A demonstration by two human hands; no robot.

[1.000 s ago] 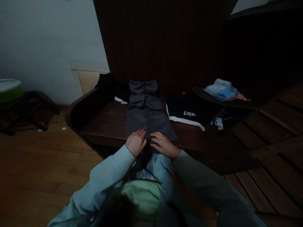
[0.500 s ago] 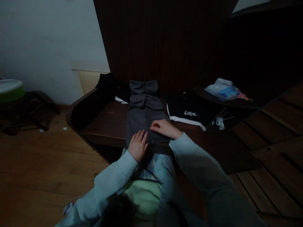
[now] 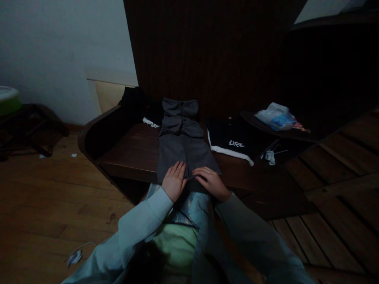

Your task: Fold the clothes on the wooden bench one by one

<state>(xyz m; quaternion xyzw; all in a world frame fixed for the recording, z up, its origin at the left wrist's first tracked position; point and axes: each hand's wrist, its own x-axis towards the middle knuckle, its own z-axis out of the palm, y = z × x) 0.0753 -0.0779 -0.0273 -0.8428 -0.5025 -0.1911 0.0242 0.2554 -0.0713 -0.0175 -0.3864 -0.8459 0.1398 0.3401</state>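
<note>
A grey garment (image 3: 182,146) lies lengthwise on a dark wooden bench (image 3: 133,152), its far end folded into a bow-like bunch near the dark panel. My left hand (image 3: 174,181) rests flat on the garment's near edge with fingers stretched out. My right hand (image 3: 211,182) lies beside it on the same edge, fingers curled down onto the cloth. Both sleeves are pale blue. The two hands almost touch at the bench's front edge.
A folded black shirt (image 3: 233,141) with white "LIFE" lettering lies right of the garment. More dark clothes (image 3: 136,104) sit at the back left. A plastic bag (image 3: 275,116) rests on a round side table. Wooden floor lies to the left, a low stool (image 3: 26,126) beyond.
My right hand has drawn back from further up the garment to its near edge beside my left hand. The left hand stayed about where it was. The view shifted slightly.
</note>
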